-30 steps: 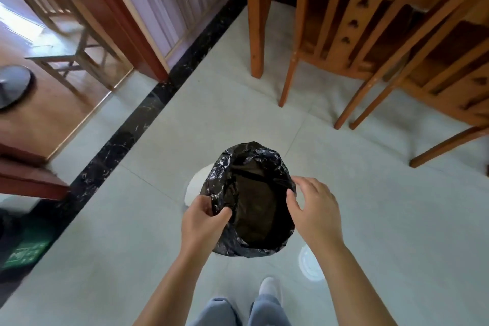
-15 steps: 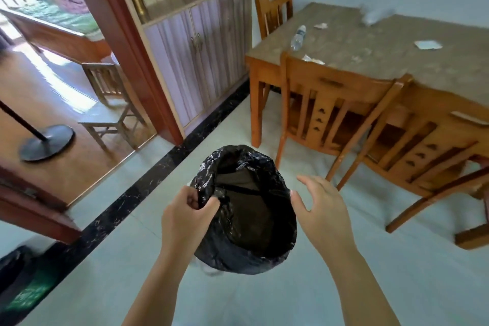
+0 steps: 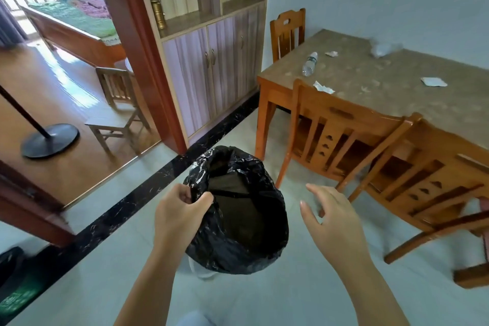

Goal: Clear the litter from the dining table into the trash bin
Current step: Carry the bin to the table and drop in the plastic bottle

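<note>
At the far left, through a doorway with a red-brown frame [image 3: 148, 61], a small wooden chair [image 3: 116, 114] stands on a wood floor beside the round black base of a stand [image 3: 50, 140]. Next along the wall is a cabinet [image 3: 211, 61] with striped doors and open shelves above. Low in the middle of the view, the left hand [image 3: 180, 217] is closed in a pinch on the near-left rim of the black bag that lines the trash bin [image 3: 238, 214], thumb and fingers gripping the plastic; a bit of the bin's white body shows under the bag, over the pale tiled floor. Just right of the bin, the right hand [image 3: 333, 222] is open and holds nothing, its fingers loosely spread and curled, clear of the bag. Further right and beyond, the dining table [image 3: 397, 103] stands against the wall with chairs tucked around it. On its top lie a clear plastic bottle [image 3: 309, 63] on its side near the left end, a crumpled paper scrap [image 3: 331, 54] just behind it, another scrap [image 3: 323, 87] at the near edge, a blurred clear wrapper [image 3: 383, 49] near the wall, and a flat white paper [image 3: 434, 81] toward the right.
</note>
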`<state>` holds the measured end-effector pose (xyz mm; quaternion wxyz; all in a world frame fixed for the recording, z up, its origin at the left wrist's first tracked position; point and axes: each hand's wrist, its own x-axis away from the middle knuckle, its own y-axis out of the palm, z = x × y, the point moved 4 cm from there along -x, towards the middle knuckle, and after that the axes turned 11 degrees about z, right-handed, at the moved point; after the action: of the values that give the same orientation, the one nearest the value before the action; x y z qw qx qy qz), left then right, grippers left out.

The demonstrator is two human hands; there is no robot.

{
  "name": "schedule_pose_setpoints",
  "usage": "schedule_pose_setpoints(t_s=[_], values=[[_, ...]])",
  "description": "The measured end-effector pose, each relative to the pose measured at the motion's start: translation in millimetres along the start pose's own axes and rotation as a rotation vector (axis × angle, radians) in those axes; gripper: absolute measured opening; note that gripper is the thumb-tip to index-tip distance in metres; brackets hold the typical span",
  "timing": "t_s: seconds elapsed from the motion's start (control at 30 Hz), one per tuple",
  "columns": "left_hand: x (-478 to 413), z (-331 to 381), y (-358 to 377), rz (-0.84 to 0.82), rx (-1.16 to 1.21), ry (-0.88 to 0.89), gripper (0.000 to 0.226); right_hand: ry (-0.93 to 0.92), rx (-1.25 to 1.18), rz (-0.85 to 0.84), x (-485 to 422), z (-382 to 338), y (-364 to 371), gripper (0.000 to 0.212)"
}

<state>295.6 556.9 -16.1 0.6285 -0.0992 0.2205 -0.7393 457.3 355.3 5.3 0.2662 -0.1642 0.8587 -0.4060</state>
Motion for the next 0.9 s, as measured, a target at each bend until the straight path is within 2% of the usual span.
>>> schedule_pose_setpoints(t_s=[0.17, 0.43, 0.67, 0.77, 0.9], values=[[-50, -7, 11, 0.052, 0.047, 0.008, 0.029, 0.016, 0.014, -0.047, -39, -9, 40, 0.037], [-211, -27, 50, 0.037, 0.166, -0.064, 0.030, 0.011, 0.082, -0.058, -166, -61, 137, 0.038], [-336, -28, 89, 0.061, 0.098, -0.089, 0.036, -0.044, 0.086, -0.072, -274, -116, 205, 0.035], [-372, -22, 118, 0.092, 0.060, -0.099, 0.037, -0.037, 0.085, -0.064, -314, -117, 222, 0.032], [-424, -8, 175, 0.042, 0.057, -0.102, 0.033, -0.016, 0.108, -0.017, -381, -101, 243, 0.026]])
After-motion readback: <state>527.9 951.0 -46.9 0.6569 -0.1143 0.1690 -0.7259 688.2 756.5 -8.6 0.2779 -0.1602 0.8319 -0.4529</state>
